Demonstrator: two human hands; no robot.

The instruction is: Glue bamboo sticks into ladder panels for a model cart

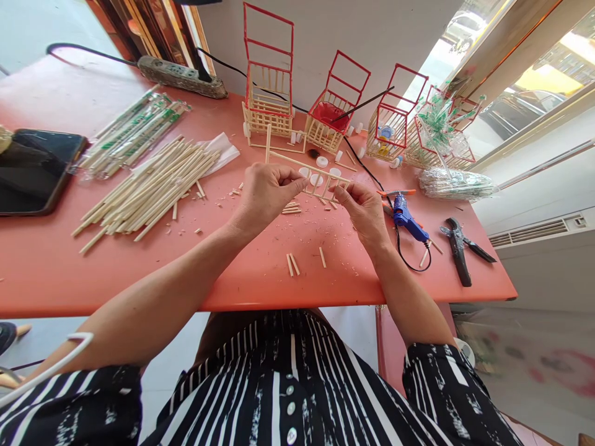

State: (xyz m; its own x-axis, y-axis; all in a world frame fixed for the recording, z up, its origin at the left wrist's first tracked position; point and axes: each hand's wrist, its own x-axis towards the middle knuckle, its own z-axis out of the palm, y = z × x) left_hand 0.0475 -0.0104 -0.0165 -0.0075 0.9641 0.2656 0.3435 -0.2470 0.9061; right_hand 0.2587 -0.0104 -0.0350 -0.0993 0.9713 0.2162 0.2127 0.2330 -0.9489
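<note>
Three slim wooden offcuts (294,264) are scattered at six o'clock from one ladder-shaped frame (325,173), pinched mid-air by the left hand (264,193) and right hand (364,212). One blue plastic glue gun (409,222) is laid at four, smooth dowels (151,192) heaped at nine. Beyond, at least four slatted carts (268,121) are lined from eleven to two.
</note>
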